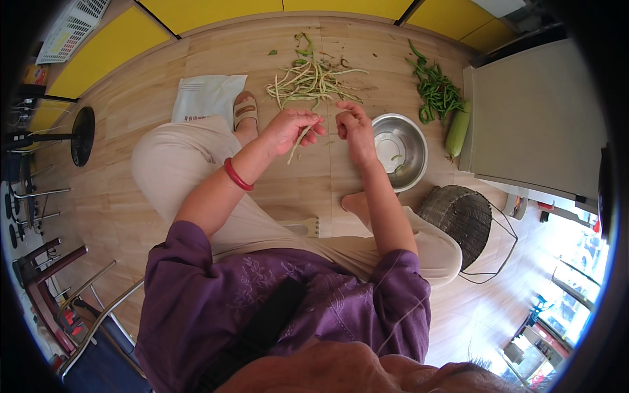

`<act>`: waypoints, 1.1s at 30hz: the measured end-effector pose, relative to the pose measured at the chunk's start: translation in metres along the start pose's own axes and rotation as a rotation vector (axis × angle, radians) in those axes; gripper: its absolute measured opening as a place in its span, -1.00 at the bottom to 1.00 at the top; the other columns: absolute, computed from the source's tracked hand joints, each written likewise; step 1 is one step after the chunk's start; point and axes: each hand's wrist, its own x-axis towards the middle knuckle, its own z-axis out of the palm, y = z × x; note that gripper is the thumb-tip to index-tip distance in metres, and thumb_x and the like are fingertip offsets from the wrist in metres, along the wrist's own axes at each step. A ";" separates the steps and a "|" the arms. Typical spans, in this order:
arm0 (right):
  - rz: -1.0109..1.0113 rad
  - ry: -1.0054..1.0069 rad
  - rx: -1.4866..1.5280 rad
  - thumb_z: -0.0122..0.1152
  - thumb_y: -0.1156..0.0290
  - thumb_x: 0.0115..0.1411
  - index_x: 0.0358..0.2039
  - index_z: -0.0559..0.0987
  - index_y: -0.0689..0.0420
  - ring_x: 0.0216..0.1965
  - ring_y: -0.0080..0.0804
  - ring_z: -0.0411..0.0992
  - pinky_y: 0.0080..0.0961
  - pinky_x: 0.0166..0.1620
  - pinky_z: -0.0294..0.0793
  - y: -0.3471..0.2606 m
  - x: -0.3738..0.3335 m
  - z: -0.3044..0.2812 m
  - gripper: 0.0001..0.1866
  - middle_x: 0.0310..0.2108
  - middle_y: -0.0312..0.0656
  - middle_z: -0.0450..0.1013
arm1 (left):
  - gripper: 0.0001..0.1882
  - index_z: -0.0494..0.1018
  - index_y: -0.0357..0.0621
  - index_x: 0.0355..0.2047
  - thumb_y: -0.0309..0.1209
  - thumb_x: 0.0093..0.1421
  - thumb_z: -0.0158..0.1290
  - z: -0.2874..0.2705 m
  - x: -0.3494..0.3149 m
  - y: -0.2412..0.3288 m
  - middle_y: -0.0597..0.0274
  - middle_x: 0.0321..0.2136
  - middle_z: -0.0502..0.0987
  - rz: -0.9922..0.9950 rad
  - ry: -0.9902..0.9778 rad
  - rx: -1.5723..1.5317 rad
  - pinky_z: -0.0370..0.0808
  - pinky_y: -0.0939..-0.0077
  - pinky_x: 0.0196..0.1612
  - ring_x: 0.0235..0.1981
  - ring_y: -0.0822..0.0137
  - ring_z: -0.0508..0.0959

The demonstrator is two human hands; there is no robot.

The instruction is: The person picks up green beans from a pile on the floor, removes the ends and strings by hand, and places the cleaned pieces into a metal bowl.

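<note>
My left hand point(293, 131) is closed in a pinch on a pale green bean point(297, 147), whose end hangs down below the fingers. Just to the right, my right hand point(356, 134) is held with curled fingers beside the left rim of a steel bowl point(423, 152); whatever those fingertips may hold is too small to make out. A few short green pieces point(396, 158) lie inside the bowl. Beyond both hands, a loose heap of long beans point(311, 82) is spread on the wooden floor.
Green peppers point(438, 93) and a long green gourd point(458, 131) lie at the right against a grey cabinet point(534, 105). A dark woven basket point(458, 219) stands by my right knee. A white bag point(203, 95) lies left of my foot. Yellow cabinets point(216, 12) line the back.
</note>
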 end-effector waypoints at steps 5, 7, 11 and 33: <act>-0.269 -0.101 -0.576 0.12 0.44 0.08 -0.44 0.51 0.19 -0.48 -0.43 0.43 -0.58 -0.38 0.40 0.003 -0.005 0.012 -0.91 -0.54 -0.21 0.45 | -0.77 0.42 -0.25 -0.26 -0.34 0.22 -0.10 -0.004 0.004 -0.003 0.17 -0.43 0.51 -0.001 -0.058 0.008 0.39 0.56 -0.51 -0.52 0.42 0.48; -0.278 -0.089 -0.651 0.15 0.44 0.06 -0.47 0.51 0.20 -0.45 -0.37 0.47 -0.54 -0.37 0.43 -0.002 -0.008 0.016 -0.90 -0.53 -0.14 0.48 | -0.78 0.42 -0.24 -0.27 -0.34 0.23 -0.11 -0.007 0.004 -0.005 0.18 -0.41 0.51 -0.027 -0.067 -0.028 0.42 0.53 -0.48 -0.50 0.41 0.48; -0.610 -0.244 -0.860 0.20 0.43 -0.01 -0.48 0.52 0.16 -0.50 -0.24 0.46 -0.46 -0.43 0.44 0.001 -0.017 0.017 -0.91 -0.51 -0.10 0.47 | -0.79 0.42 -0.23 -0.27 -0.36 0.21 -0.09 0.000 0.000 0.000 0.21 -0.41 0.50 -0.052 0.035 -0.127 0.47 0.49 -0.41 -0.45 0.39 0.49; 0.166 0.071 0.314 0.04 0.45 0.07 -0.48 0.46 0.14 -0.64 -0.46 0.23 -0.48 -0.52 0.25 0.017 0.004 -0.004 -0.94 -0.67 -0.32 0.27 | -0.78 0.40 -0.18 -0.34 -0.29 0.24 -0.12 0.000 -0.007 0.005 0.14 -0.45 0.54 0.029 0.086 0.416 0.43 0.59 -0.51 -0.52 0.40 0.52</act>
